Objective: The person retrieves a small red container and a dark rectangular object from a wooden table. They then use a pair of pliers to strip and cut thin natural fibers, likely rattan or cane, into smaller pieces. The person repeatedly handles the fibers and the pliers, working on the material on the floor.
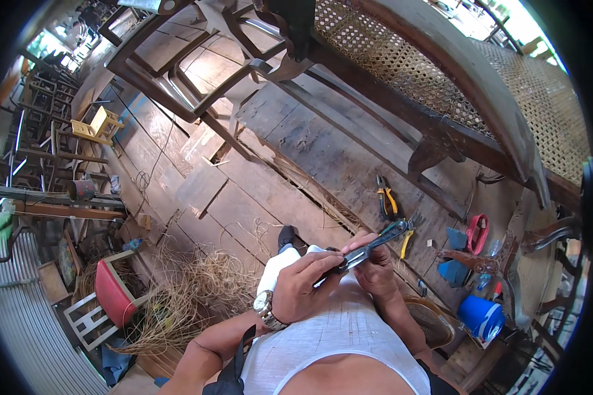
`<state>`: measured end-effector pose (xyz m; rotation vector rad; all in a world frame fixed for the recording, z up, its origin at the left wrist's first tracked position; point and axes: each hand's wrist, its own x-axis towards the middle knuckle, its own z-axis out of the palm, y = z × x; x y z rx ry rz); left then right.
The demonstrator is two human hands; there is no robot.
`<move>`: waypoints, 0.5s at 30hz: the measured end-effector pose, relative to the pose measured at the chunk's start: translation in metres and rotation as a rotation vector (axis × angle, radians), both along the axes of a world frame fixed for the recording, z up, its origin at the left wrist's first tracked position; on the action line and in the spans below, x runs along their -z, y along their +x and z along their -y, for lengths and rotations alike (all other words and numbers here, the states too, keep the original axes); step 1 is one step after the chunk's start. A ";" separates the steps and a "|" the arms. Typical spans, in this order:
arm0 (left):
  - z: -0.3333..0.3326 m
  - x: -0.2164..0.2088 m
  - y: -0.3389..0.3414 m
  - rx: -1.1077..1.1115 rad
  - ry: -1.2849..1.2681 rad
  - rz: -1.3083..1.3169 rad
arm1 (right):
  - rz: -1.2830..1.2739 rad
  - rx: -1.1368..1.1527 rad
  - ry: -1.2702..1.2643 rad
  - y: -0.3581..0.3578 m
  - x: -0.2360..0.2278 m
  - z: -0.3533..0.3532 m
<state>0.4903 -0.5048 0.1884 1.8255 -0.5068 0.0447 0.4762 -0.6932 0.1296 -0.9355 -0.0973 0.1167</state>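
Both hands meet in front of my white shirt (pixel 336 322). My left hand (pixel 304 284), with a metal watch (pixel 263 303) on its wrist, is closed round the dark end of a slim metal tool (pixel 358 256). At the tool's other side, my right hand (pixel 375 268) has its fingers closed on it. A dark, teal-edged length (pixel 392 232) extends beyond the fingers; I cannot tell whether it is part of the same tool. Just past my right hand lies a yellow-handled tool (pixel 407 242), with yellow-and-black pliers (pixel 387 197) farther off on the wooden boards.
A large wooden seat frame with woven cane (pixel 402 79) spans the upper right. Loose cane strands (pixel 191 283) heap at left, near a red-padded chair (pixel 114 293). A blue bucket (pixel 481 317) and a red ring-shaped item (pixel 478 232) are at right. A small yellow chair (pixel 99 126) stands far left.
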 end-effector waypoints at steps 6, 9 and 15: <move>0.002 -0.001 0.002 -0.006 -0.003 -0.073 | -0.041 0.005 0.061 0.000 0.001 0.001; 0.002 -0.002 0.003 0.003 0.003 -0.057 | -0.088 0.040 0.040 -0.001 -0.001 -0.001; 0.004 -0.004 0.008 -0.060 0.106 -0.072 | -0.175 0.030 0.010 0.003 -0.008 -0.002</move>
